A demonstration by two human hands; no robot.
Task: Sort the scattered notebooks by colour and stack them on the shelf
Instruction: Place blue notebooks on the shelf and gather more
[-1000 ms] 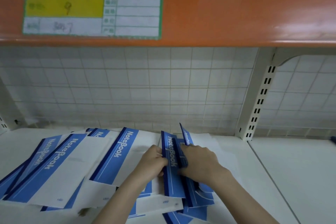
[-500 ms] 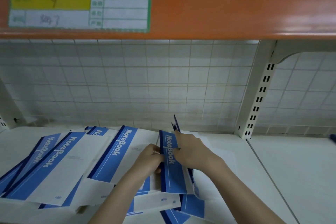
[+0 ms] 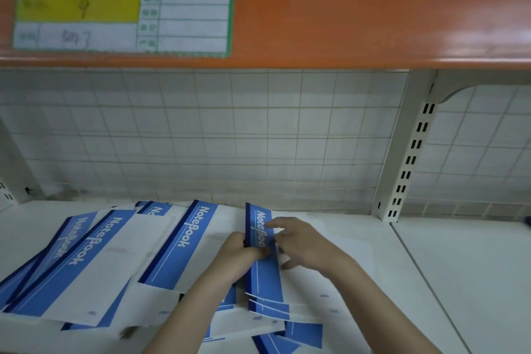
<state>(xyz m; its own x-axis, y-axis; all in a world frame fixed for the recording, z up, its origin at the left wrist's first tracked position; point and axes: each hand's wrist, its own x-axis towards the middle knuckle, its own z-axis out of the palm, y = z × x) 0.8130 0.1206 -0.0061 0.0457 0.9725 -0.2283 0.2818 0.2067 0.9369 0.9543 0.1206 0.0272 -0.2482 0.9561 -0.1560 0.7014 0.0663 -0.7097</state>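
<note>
White square wall tiles (image 3: pixel 201 135) are seen behind a white metal shelf (image 3: pixel 459 273), under an orange upper shelf edge (image 3: pixel 373 8) on which a white paper label with a yellow field (image 3: pixel 120 8) is fixed. A white slotted upright post (image 3: pixel 408 158) stands to the right of the grip and beyond it.

Blue-and-white paper notebooks marked "NoteBook" are spread on the shelf. To the left of the grip a fanned row of flat notebooks (image 3: pixel 94 261) is laid overlapping, and one more flat notebook (image 3: pixel 186 241) lies just beside the left hand. Directly under the grip a small stack of notebooks (image 3: pixel 264 276) is gathered, its blue spine strips roughly aligned; further loose notebooks (image 3: pixel 301 336) are partly hidden beneath it and the forearms.

The left hand (image 3: pixel 238 253) is curled against the left edge of the stack, with the thumb laid on the blue strip, so the stack is gripped. The right hand (image 3: pixel 301 241) is held over the white cover, fingers nearly straight and spread, fingertips resting on the top notebook without curling round it.

Compared with the frame half a second earlier, the notebook then raised on edge under the right hand is now laid flat on the stack.
</note>
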